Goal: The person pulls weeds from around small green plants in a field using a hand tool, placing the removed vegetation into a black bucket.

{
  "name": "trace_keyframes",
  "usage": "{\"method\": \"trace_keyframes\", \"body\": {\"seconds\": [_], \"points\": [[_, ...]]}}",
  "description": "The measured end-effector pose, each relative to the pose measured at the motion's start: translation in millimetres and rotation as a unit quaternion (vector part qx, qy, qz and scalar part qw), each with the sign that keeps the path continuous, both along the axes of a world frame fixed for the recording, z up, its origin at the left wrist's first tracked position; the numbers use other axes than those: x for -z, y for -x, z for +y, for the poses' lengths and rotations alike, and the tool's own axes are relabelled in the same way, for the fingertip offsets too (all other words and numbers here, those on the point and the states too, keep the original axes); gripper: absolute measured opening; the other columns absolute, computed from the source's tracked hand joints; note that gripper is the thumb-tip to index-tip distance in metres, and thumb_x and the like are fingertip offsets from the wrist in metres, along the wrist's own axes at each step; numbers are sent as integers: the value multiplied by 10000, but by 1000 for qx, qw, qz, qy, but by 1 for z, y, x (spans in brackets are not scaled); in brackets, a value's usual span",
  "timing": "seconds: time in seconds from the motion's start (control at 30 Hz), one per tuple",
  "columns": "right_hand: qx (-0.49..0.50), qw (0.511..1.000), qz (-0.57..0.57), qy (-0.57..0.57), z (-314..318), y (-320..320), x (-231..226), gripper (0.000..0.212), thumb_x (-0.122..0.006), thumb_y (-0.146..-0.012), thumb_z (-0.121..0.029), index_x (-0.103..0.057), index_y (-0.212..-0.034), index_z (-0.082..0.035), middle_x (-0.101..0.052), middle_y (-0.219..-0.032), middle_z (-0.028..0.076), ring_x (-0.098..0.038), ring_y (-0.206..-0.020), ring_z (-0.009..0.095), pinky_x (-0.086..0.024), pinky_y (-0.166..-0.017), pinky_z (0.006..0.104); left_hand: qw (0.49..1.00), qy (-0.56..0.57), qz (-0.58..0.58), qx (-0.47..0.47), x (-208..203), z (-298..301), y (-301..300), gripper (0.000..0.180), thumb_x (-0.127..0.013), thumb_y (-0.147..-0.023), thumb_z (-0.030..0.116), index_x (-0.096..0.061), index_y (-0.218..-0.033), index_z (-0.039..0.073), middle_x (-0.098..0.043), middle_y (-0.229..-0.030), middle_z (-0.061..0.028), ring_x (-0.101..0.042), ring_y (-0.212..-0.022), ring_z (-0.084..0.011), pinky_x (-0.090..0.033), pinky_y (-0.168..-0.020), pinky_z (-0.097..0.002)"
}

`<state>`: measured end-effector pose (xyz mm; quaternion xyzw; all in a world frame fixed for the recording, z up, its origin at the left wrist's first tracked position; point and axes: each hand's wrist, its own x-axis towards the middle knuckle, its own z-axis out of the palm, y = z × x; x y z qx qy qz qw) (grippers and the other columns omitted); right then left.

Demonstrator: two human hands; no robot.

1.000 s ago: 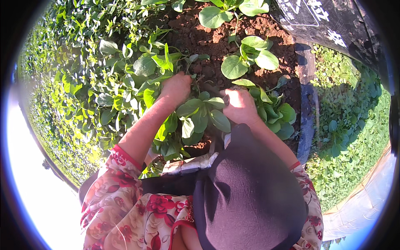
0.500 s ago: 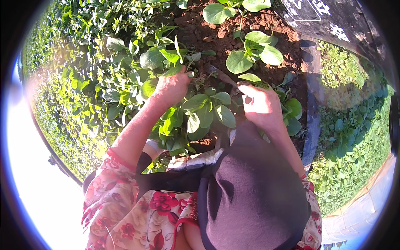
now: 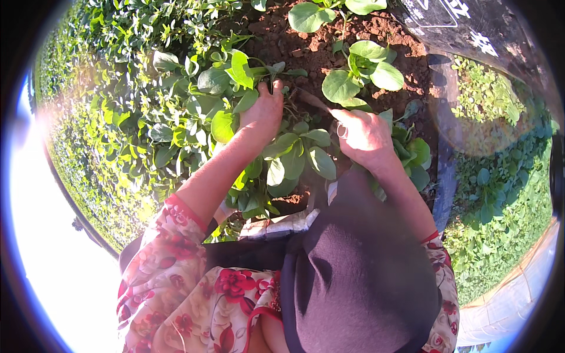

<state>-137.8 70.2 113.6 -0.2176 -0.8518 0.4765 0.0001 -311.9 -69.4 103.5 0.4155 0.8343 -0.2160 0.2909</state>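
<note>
My left hand point(image 3: 263, 112) is at the base of a leafy green plant point(image 3: 240, 70), its thumb and fingers closed around thin stems low over the soil. Leaves hide part of those fingers. Wrapped round the handle of a small knife, my right hand point(image 3: 366, 136) wears a ring. The knife's narrow, soil-brown blade point(image 3: 312, 100) points left toward my left hand, close to the ground. Just below and between both hands grows a broad-leaved seedling point(image 3: 292, 156). Another round-leaved plant point(image 3: 362, 73) stands beyond my right hand.
Dense low greenery point(image 3: 112, 135) covers the left side. Reddish clumpy soil point(image 3: 276, 35) shows at the far middle. A dark plastic sheet point(image 3: 494, 26) lies at the far right, with a grey strip point(image 3: 444, 147) along the bed and more greenery point(image 3: 488, 247) beyond it.
My left hand has moved right and slightly farther out, to the stems near the blade. My right hand and the knife have shifted slightly left.
</note>
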Motion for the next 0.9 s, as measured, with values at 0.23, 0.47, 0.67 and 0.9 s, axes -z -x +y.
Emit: {"method": "trace_keyframes", "body": {"seconds": [0.23,0.47,0.67,0.9], "points": [[-82,993,6,-84,-16,47,44,68,-606,-720,-121,-623,-772,-82,-624,-667,136,-628,-640,297,-505,-560,419,1000,-8,-9,4,44,-8,12,469,-565,-821,127,-474,-1234,-75,-592,-1065,-121,-597,-978,-271,-530,-759,-404],[-157,980,51,-113,-29,46,22,202,-607,-752,-147,-572,-933,-64,-578,-730,109,-619,-637,301,-501,-551,395,998,6,-42,-54,46,-25,12,257,-519,-853,130,-567,-1079,19,-660,-960,-156,-672,-878,-314,-548,-708,-427],[-35,998,2,-46,-20,8,10,142,-532,-852,-221,-593,-843,-94,-607,-683,79,-599,-610,262,-483,-551,366,996,-57,-63,18,-5,-24,-9,156,-528,-825,121,-586,-954,53,-629,-835,-125,-679,-750,-293,-551,-616,-426],[40,993,-36,-105,1,8,-35,436,-602,-712,-47,-639,-1124,-183,-648,-776,91,-641,-673,301,-523,-608,394,963,-257,25,73,4,-4,-2,193,-600,-744,92,-587,-937,87,-463,-1133,-160,-648,-804,-269,-550,-616,-386]]}}
